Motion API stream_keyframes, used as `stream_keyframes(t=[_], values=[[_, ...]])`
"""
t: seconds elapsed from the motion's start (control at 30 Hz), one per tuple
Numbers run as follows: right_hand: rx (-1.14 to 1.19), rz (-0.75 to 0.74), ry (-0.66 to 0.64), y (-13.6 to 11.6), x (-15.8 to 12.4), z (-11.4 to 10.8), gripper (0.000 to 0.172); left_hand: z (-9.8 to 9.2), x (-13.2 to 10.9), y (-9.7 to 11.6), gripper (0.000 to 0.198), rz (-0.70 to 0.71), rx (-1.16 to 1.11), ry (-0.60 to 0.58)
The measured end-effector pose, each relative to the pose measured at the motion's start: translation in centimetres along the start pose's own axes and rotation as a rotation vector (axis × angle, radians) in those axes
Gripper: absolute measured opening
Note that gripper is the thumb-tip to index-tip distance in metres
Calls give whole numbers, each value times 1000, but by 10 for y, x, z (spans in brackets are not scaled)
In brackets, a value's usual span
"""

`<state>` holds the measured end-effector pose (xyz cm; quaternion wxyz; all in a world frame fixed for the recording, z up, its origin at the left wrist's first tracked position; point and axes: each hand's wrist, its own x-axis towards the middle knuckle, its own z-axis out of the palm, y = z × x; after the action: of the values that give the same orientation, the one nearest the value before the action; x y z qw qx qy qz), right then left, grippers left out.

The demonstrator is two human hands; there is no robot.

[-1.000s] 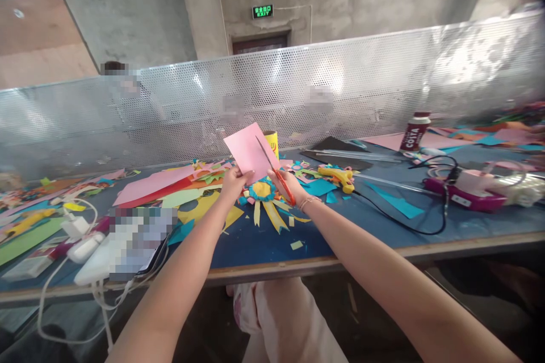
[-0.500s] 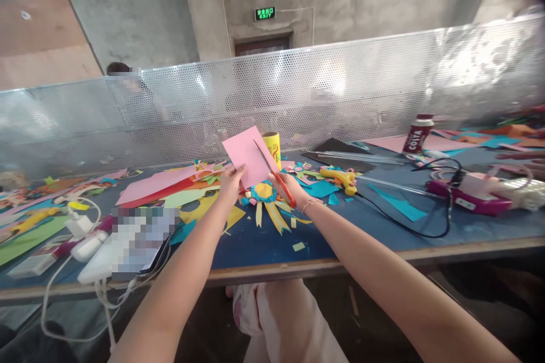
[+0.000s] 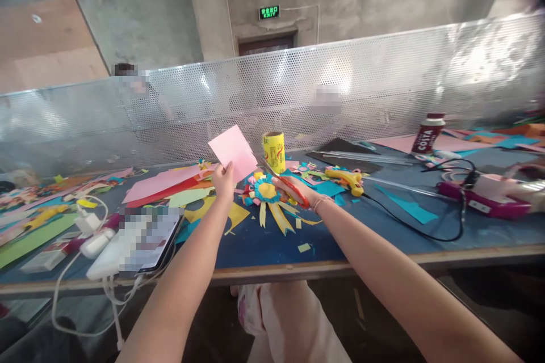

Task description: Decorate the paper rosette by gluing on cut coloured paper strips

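My left hand [image 3: 224, 180] pinches the lower edge of a pink paper sheet [image 3: 233, 152], held up and tilted above the table. To its right, my right hand [image 3: 293, 188] is closed around the red handles of a pair of scissors [image 3: 298, 191]. The blades point up and left, close to the sheet's right edge; I cannot tell whether they touch it. Below and between my hands lies a paper rosette [image 3: 267, 189] with a yellow middle, blue ruffle and yellow ribbon tails. A yellow tape roll [image 3: 273, 151] stands upright just behind the scissors.
On the right are a yellow glue gun [image 3: 347, 178] with a black cord, a dark red bottle [image 3: 428, 135] and a purple power strip [image 3: 483, 201]. A phone [image 3: 159, 241] and white cables lie at the left front. A perforated metal screen [image 3: 255, 88] runs behind the table.
The pink sheet has moved left with my left hand, away from the scissors. My right hand and the scissors have shifted slightly right, and the tape roll is now more exposed.
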<state>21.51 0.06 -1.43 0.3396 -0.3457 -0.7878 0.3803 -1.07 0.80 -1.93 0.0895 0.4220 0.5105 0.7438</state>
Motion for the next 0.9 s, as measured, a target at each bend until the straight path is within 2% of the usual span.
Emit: stream_keyframes(t=[0.27,0.47,0.67,0.77,0.9], values=[[93,52,-20,4,2,0,52,4,-12,14,30,12,-143,-207],[165,20,28,1,1,3,55,9,-21,19,27,27,-128,-312],[232,-1,88,-5,0,4,60,15,-32,21,30,-32,-136,-452],[192,-10,99,-2,2,4,64,14,-34,24,31,46,-57,-487],[192,23,121,2,4,6,63,9,-36,33,28,302,314,-434]])
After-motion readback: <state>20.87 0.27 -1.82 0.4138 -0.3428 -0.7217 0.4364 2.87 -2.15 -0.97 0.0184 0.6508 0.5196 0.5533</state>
